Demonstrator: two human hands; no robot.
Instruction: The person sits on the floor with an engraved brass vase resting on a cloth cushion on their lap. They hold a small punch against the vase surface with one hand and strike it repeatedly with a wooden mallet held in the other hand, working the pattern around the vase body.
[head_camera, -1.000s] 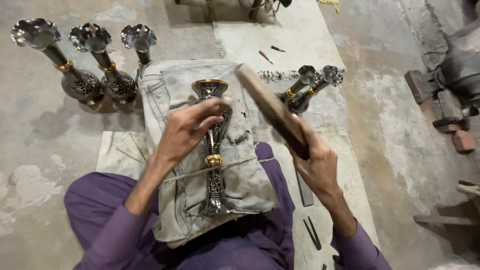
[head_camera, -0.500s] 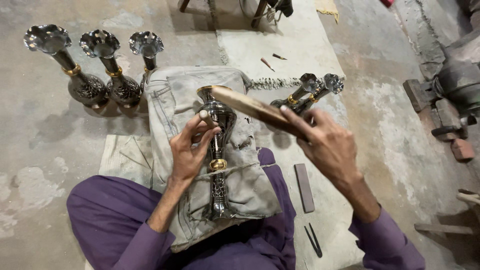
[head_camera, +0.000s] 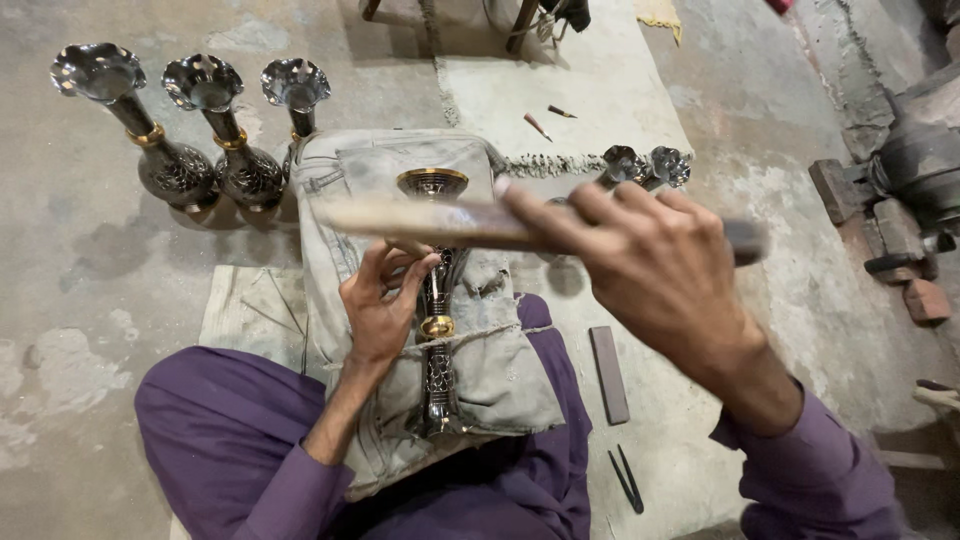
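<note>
Here, seated on a concrete floor, legs in purple cloth, with a grey padded cushion laid across the lap. Lying lengthwise on that cushion, a slender metal vase: dark engraved body, a brass-coloured ring at mid-stem, brass-rimmed mouth pointing away from the body.

Left hand clasped about the neck of the vase just above the ring, fingers curled over the stem, thumb on the near side, pressing it to the cushion.

Right hand raised well above the lap and close to the camera, blurred, fist closed around a long flat wooden stick. Stick stretched roughly level across the view, its far end over the upper part of the vase near the mouth; whether touching the metal or just above it, impossible to tell through the blur.

On the floor at upper left, three finished vases upright in a row, fluted mouths up, just beside the top edge of the cushion. Right of the cushion, two more vases lying on their sides, partly hidden behind the right hand. Near the right knee, a dark flat bar on the floor, and closer in, a pair of thin black tweezers. Under the left thigh, a pale flattened sack.
</note>
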